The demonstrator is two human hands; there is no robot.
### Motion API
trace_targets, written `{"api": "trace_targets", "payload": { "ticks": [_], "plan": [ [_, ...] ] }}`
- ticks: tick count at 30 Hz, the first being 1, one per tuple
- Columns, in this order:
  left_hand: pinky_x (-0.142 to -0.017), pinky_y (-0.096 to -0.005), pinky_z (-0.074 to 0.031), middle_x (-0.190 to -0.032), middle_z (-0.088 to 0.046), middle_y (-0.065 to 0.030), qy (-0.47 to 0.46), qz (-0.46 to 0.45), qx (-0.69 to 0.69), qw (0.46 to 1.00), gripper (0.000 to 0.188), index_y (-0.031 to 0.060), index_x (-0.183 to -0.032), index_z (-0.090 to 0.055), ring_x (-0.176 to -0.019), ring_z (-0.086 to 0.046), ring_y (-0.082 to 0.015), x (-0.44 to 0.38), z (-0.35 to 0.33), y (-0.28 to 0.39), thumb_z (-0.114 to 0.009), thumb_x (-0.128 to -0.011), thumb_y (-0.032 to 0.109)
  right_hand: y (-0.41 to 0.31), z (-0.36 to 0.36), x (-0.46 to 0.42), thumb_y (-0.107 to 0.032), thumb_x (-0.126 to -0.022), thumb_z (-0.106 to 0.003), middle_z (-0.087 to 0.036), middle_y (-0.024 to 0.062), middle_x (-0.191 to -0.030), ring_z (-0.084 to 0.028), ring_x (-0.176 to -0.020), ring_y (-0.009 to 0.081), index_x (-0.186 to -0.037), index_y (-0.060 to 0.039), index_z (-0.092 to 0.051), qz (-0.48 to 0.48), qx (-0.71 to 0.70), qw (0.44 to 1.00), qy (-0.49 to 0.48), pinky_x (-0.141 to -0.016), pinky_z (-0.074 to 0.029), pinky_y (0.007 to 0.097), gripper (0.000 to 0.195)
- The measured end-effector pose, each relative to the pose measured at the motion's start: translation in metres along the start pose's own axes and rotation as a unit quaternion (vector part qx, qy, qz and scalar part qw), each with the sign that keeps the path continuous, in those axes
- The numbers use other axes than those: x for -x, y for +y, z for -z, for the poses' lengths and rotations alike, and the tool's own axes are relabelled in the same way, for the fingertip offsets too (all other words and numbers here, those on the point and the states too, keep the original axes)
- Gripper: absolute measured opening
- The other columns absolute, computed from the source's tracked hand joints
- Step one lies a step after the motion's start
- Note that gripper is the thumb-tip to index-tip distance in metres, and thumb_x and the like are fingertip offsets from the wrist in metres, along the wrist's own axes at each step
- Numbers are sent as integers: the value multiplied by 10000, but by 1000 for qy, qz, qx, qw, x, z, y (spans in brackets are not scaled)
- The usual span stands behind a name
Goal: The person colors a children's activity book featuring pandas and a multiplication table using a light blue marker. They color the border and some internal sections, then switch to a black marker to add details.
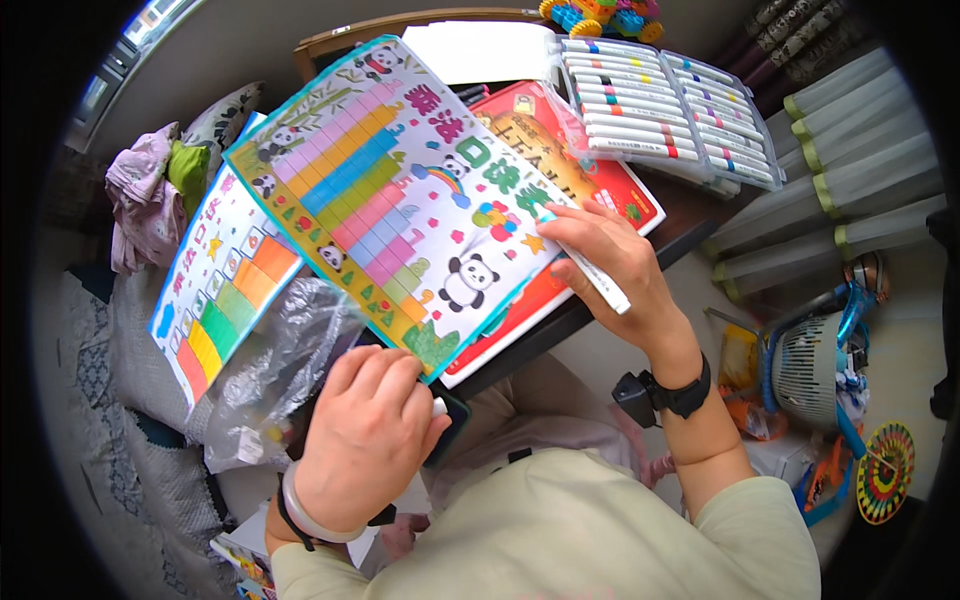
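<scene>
A drawn paper poster (pixel 442 187) with colored lettering, pandas, a stepped grid of striped bars and a teal edge lies tilted across the table. In my right hand (pixel 622 270) is a white marker (pixel 596 277), its teal end at the poster's right edge, beside the green lettering. My left hand (pixel 367 435) is at the poster's lower corner, fingers curled round a small white piece (pixel 439 407), which looks like a marker cap. Most of that piece is hidden by the fingers. Beneath the poster is a red-covered book or box (pixel 637 199).
An open clear marker case (pixel 701 154) holds several white markers. White paper (pixel 480 52) and a toy of plastic bricks (pixel 604 19) are at the back. A second drawn poster (pixel 225 292) and a clear plastic bag (pixel 277 367) lie left. A basket (pixel 806 371) stands right.
</scene>
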State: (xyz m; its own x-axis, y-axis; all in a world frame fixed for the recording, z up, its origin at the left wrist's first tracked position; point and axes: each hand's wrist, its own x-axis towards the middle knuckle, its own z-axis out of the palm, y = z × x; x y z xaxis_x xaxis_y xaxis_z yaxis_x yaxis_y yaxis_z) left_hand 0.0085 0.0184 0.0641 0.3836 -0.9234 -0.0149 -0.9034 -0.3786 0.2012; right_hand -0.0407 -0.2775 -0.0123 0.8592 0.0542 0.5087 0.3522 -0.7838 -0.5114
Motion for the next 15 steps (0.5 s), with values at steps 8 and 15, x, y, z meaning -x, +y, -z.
{"api": "trace_targets", "payload": {
  "ticks": [8, 15],
  "plan": [
    [-1117, -466, -407, -1250, -632, -205, 28, -57, -32, 998, 275, -12, -912, -714, -1267, -566, -329, -45, 12, 26, -707, -866, 258, 3, 0, 7, -233, -985, -722, -748, 141, -975, -703, -913, 230, -1163, 0, -700, -99, -262, 952, 124, -814, -546, 325, 294],
    [-1183, -513, -362, -1425, -564, -234, 27, -58, -4, 998, 251, -8, -836, -669, -1376, -506, -367, -69, -32, 10, -790, -771, 202, -6, -6, 21, -27, -789, -776, -654, 65, -722, -544, -593, 190, -867, -34, -706, -67, -169, 980, 83, -551, -435, 305, 106]
  ]
}}
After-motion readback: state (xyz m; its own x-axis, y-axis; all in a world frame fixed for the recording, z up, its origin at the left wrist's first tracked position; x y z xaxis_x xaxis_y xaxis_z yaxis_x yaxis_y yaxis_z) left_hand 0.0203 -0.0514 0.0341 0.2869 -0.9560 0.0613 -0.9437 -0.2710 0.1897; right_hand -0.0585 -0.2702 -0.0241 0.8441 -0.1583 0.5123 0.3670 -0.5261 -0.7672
